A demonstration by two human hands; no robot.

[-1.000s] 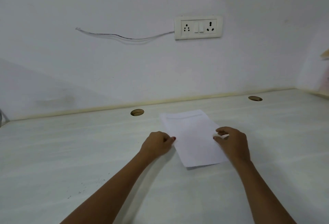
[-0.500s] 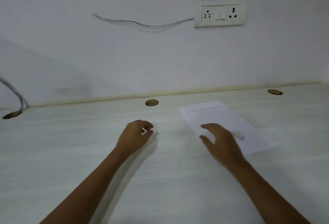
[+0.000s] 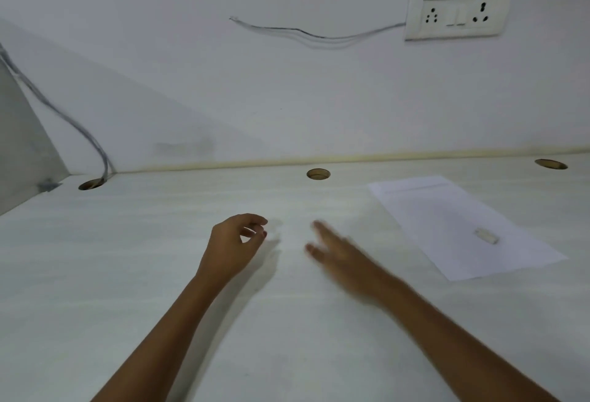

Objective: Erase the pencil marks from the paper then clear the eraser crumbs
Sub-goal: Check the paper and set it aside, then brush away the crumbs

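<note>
A white sheet of paper [image 3: 447,216] lies flat on the pale desk [image 3: 159,274] at the right. A small white eraser [image 3: 486,235] rests on the sheet, with no hand on it. My right hand [image 3: 338,255] is blurred with motion, fingers straight, over the bare desk left of the paper and apart from it. My left hand [image 3: 236,245] hovers further left with loosely curled fingers, thumb near the fingertips; nothing shows in its hold. No pencil marks or crumbs can be made out on the sheet.
Three round cable holes [image 3: 318,174] [image 3: 92,184] [image 3: 551,164] sit along the desk's back edge by the wall. A grey cable [image 3: 64,120] drops into the left hole beside a side panel. A wall socket [image 3: 456,15] is at the upper right.
My right hand let go of the eraser, which stays on the paper, and swept left onto the bare desk. My left hand came off the paper's edge. The view swung left.
</note>
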